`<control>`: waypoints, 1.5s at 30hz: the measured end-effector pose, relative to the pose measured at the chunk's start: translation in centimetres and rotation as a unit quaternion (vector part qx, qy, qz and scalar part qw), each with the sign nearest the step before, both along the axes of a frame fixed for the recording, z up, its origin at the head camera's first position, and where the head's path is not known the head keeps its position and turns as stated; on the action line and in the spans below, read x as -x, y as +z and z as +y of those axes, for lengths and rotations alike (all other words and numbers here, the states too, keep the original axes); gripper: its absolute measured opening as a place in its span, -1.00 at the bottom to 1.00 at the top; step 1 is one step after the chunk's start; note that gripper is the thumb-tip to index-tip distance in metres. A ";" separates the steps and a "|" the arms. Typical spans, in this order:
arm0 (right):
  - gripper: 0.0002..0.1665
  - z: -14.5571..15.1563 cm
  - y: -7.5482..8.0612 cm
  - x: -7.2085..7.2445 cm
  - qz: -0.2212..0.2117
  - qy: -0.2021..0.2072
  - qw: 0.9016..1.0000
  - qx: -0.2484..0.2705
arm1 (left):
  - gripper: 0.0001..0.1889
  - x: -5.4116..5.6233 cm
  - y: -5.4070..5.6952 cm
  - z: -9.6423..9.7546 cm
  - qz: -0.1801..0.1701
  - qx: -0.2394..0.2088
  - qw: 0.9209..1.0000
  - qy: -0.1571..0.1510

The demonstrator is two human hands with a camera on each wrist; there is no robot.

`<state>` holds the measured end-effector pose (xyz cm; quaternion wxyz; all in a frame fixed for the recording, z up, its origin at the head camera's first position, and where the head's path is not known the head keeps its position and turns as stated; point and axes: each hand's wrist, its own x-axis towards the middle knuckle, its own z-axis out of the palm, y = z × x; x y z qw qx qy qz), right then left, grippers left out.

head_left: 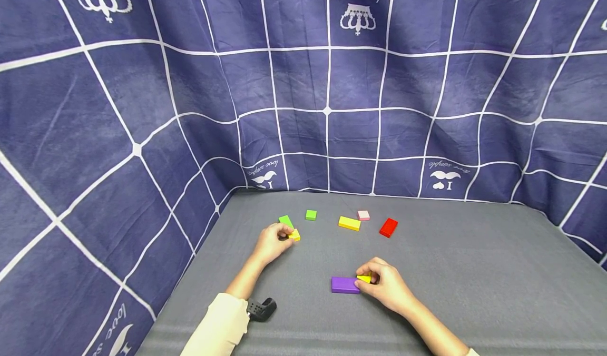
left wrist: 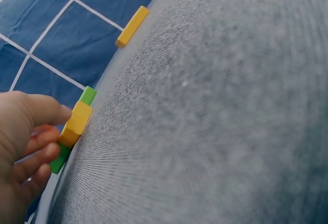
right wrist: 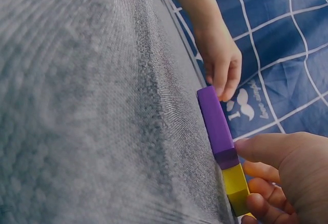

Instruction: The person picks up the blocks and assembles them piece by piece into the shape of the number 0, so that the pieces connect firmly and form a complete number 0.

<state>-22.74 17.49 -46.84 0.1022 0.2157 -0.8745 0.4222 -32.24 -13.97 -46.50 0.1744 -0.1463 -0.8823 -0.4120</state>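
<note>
My left hand [head_left: 274, 244] pinches a small yellow block [head_left: 294, 235] between thumb and fingers, at the left of the grey table. Just behind that block lies a green block [head_left: 286, 221], partly covered by it in the left wrist view. Nearer the front, my right hand [head_left: 386, 286] curls its fingers around another yellow block [right wrist: 236, 189]. This one sits against the end of a long purple block [head_left: 345, 285], and the right thumb [right wrist: 246, 147] rests at the purple block's end. A further bit of yellow shows under the right fingertips in the right wrist view.
Toward the back of the table [head_left: 450, 272] lie a small green block [head_left: 311, 215], a long yellow block [head_left: 349, 223], a pink block [head_left: 363, 215] and a red block [head_left: 389, 227]. A dark blue checked curtain [head_left: 303, 82] hangs behind and at the left.
</note>
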 end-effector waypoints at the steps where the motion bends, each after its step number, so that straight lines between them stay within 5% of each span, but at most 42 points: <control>1: -0.81 0.0 0.0 0.0 0.001 0.000 1.000 0.000 | -0.78 0.0 0.0 0.0 0.000 0.003 1.000 0.006; 14: -0.81 0.0 -0.1 0.1 0.019 0.003 1.000 0.002 | -0.69 0.0 -0.2 -0.1 -0.021 0.035 0.999 0.026; 28: -0.81 0.0 0.1 -0.1 -0.003 0.002 1.000 0.006 | -0.69 -0.7 0.2 0.8 -0.041 -0.001 0.999 0.014; 45: -0.81 0.0 0.1 -0.1 0.001 0.004 1.000 0.009 | -0.71 -3.8 1.2 3.4 -0.055 0.008 0.996 -0.073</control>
